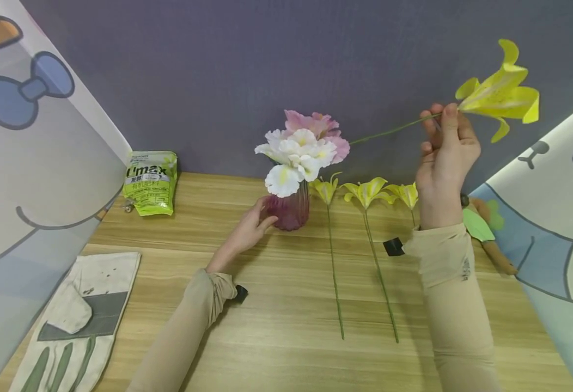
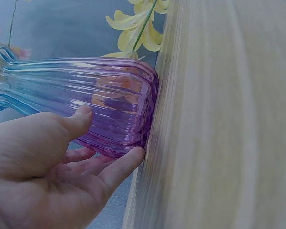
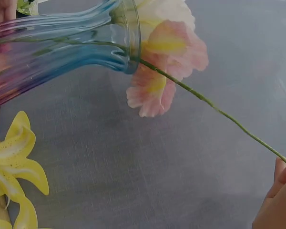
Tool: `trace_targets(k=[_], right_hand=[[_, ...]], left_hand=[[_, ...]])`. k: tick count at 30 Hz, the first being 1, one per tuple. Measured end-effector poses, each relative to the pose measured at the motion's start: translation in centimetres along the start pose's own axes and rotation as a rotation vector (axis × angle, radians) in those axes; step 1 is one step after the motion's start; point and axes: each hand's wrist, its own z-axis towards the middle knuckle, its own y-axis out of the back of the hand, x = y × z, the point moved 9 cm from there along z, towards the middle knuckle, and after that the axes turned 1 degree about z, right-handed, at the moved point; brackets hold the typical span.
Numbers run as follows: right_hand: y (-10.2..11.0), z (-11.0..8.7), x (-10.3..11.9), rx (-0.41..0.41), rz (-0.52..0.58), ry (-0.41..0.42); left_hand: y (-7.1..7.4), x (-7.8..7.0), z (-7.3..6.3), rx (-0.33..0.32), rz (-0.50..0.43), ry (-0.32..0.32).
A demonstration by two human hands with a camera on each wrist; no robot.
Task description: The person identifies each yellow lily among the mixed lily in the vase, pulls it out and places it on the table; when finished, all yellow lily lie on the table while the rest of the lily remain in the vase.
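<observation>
A ribbed glass vase [image 1: 291, 209], purple at its base and blue toward the neck, stands upright on the table. My left hand [image 1: 249, 227] holds its lower part, thumb on one side and fingers round the other, as the left wrist view shows. White flowers [image 1: 296, 155] and a pink flower [image 1: 318, 128] stand in the vase. Up at the right, my right hand [image 1: 447, 155] pinches a yellow lily [image 1: 502, 95] just below its bloom. Its green stem [image 3: 205, 99] slants down through the vase's mouth, and the lower part shows inside the glass.
Several yellow lilies [image 1: 367, 193] lie on the wooden table [image 1: 286, 326] right of the vase, stems toward me. A green fertilizer bag [image 1: 150, 185] stands at the back left, with a canvas piece [image 1: 110, 272] in front. A grey wall [image 1: 218, 71] rises behind.
</observation>
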Motion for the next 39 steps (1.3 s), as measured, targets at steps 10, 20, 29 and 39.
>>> trace_targets(k=[10, 20, 29, 39], right_hand=[[2.0, 1.4, 1.6, -0.084, 0.1, 0.013], [4.1, 2.9, 4.2, -0.15, 0.189, 0.006], [6.2, 4.1, 8.0, -0.136, 0.05, 0.07], [7.4, 4.2, 8.1, 0.155, -0.54, -0.068]], left_hand=[[0.0, 0.0, 0.0, 0.003, 0.024, 0.015], [0.0, 0.1, 0.1, 0.003, 0.014, 0.018], [-0.1, 0.2, 0.2, 0.003, 0.01, 0.022], [0.0, 0.2, 0.3, -0.003, 0.029, 0.019]])
